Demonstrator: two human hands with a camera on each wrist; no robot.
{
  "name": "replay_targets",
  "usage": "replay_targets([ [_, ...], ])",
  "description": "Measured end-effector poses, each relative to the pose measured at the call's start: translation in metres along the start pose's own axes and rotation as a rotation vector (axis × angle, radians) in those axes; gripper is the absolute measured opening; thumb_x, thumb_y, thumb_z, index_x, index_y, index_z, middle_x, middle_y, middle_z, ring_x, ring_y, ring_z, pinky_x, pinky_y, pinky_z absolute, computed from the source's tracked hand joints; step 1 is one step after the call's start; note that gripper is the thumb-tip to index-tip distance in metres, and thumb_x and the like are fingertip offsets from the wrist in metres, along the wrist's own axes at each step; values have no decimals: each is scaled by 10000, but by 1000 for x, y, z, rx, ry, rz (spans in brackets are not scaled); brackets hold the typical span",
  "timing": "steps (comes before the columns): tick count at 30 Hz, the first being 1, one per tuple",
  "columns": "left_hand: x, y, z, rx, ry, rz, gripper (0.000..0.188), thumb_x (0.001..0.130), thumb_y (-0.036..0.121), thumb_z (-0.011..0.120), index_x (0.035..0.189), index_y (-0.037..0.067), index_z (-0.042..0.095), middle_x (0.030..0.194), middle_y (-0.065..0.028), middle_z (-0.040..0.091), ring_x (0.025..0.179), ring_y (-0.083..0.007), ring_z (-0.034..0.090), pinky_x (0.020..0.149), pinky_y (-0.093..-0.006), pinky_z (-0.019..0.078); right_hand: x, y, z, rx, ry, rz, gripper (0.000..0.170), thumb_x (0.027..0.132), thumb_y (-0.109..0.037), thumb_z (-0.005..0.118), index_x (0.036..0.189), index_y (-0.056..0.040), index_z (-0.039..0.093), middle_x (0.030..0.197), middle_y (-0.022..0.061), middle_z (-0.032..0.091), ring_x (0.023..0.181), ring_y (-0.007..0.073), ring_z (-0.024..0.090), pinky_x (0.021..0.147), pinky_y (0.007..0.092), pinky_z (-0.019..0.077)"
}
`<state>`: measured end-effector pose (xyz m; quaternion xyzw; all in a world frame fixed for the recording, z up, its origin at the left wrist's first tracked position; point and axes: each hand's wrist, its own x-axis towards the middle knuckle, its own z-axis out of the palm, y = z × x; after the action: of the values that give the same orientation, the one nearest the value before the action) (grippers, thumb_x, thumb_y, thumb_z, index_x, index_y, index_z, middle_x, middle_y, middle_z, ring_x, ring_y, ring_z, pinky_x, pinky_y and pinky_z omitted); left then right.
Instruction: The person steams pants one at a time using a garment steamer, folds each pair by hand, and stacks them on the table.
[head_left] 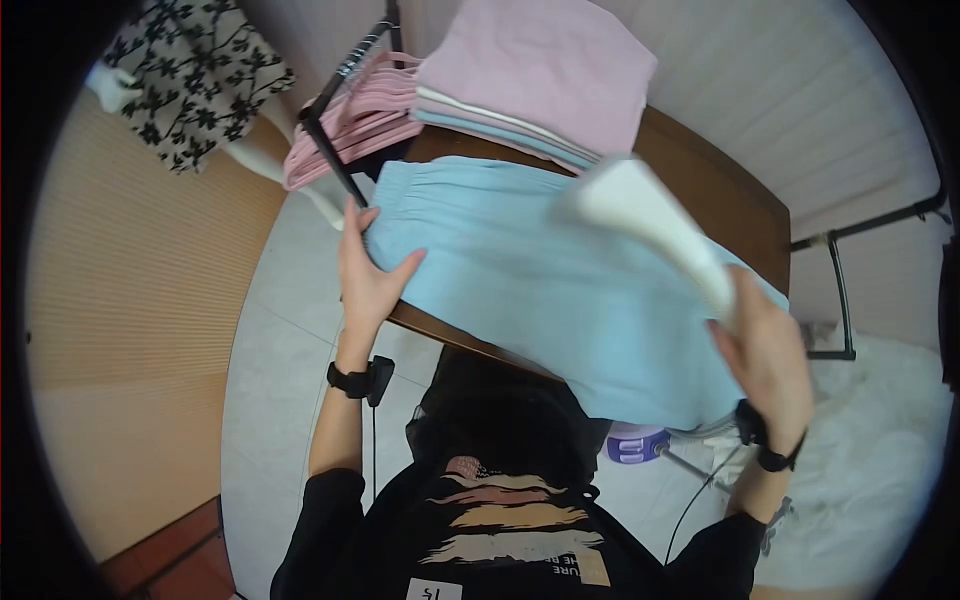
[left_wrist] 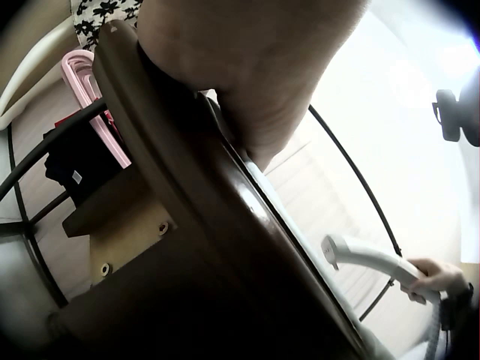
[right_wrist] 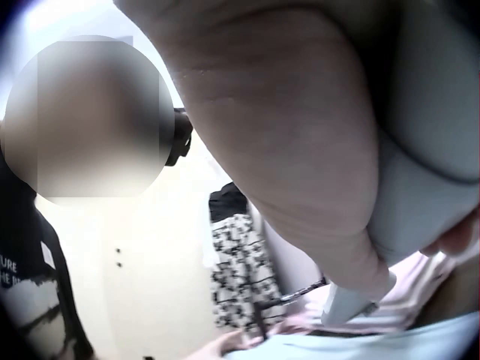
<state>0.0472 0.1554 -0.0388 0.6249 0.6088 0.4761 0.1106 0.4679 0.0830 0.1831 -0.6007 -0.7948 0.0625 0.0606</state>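
Note:
A light blue garment (head_left: pixel 520 260) with a gathered elastic waistband lies spread over a brown board (head_left: pixel 690 170). My right hand (head_left: pixel 770 355) grips the handle of a white garment steamer (head_left: pixel 650 210), its blurred head over the right part of the cloth. In the left wrist view the steamer (left_wrist: pixel 367 255) has a ribbed hose hanging below the hand. At the waistband end, my left hand (head_left: pixel 370 280) rests on the garment near the board's edge, thumb spread away from the fingers. The right wrist view shows fingers wrapped round the handle (right_wrist: pixel 420 195).
Folded pink, white and blue clothes (head_left: pixel 540 80) are stacked at the board's far side. Pink hangers (head_left: pixel 350 130) hang on a black rail at the left. A patterned skirt (head_left: pixel 200 80) is on a mannequin. Beneath the board stands a purple and white base (head_left: pixel 637 445).

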Motion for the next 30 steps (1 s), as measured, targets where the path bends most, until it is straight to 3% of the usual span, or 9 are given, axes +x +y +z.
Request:
replay_targets([
  [3, 1, 3, -3, -18, -33, 2, 1203, 667, 186, 962, 1608, -38, 246, 1344, -219, 615, 1256, -369, 587, 1097, -458, 442, 51, -52, 37, 94, -53, -276, 402, 877, -82, 707, 1224, 12, 526, 1009, 240, 676, 808, 457, 683, 688, 514, 553],
  [7, 2, 6, -8, 38, -68, 45, 1250, 636, 202, 976, 1609, -53, 234, 1352, -228, 610, 1254, -390, 577, 1087, -461, 444, 102, -95, 103, 110, -1, -448, 266, 910, -74, 640, 1138, 17, 537, 899, 182, 660, 700, 381, 700, 601, 460, 566],
  [9, 2, 11, -7, 156, -87, 89, 1235, 633, 231, 975, 1596, -72, 263, 1379, -254, 594, 1273, -406, 567, 1094, -452, 444, 105, -100, 121, 111, -62, -372, 413, 888, -102, 712, 1219, 1, 488, 960, 202, 646, 762, 403, 677, 664, 492, 543],
  [12, 2, 15, -4, 176, -117, 51, 1179, 663, 237, 961, 1601, -33, 299, 1403, -265, 578, 1307, -403, 554, 1116, -443, 435, 75, -76, 110, 57, -56, -314, 428, 876, -82, 714, 1233, -8, 490, 927, 203, 642, 745, 391, 673, 652, 479, 542],
  [18, 2, 24, -2, 248, -158, 88, 1044, 743, 208, 914, 1607, 44, 351, 1435, -210, 563, 1340, -369, 536, 1123, -444, 433, -38, 45, 63, 117, -59, 168, 581, 811, -81, 761, 1350, -56, 549, 1012, 228, 711, 883, 454, 697, 768, 523, 565],
  [22, 2, 26, -2, 258, -178, 49, 1004, 761, 207, 898, 1600, 58, 368, 1469, -195, 534, 1360, -356, 524, 1137, -441, 424, -146, 146, 30, 14, -37, 588, 574, 794, -81, 771, 1331, -14, 579, 1064, 294, 701, 1022, 477, 673, 849, 507, 535],
  [24, 4, 24, -3, 257, -180, 50, 994, 764, 204, 892, 1598, 60, 371, 1474, -193, 531, 1365, -356, 521, 1144, -442, 419, -200, 184, 12, -51, 10, 672, 582, 792, -95, 773, 1335, -10, 581, 1043, 303, 699, 1011, 496, 665, 846, 514, 526],
  [26, 4, 23, -2, 249, -183, 51, 984, 768, 201, 886, 1596, 62, 373, 1478, -192, 527, 1369, -355, 519, 1151, -444, 414, -240, 197, -5, -236, -38, 839, 543, 800, -105, 756, 1310, -22, 590, 1009, 306, 696, 987, 496, 666, 822, 545, 522],
  [30, 1, 12, -2, 155, -185, 37, 1030, 739, 152, 894, 1605, 52, 345, 1480, -207, 525, 1381, -353, 509, 1175, -441, 387, -233, 164, -42, -289, -79, 890, 524, 813, -97, 754, 1303, -14, 588, 1006, 305, 694, 977, 498, 666, 813, 532, 524],
])
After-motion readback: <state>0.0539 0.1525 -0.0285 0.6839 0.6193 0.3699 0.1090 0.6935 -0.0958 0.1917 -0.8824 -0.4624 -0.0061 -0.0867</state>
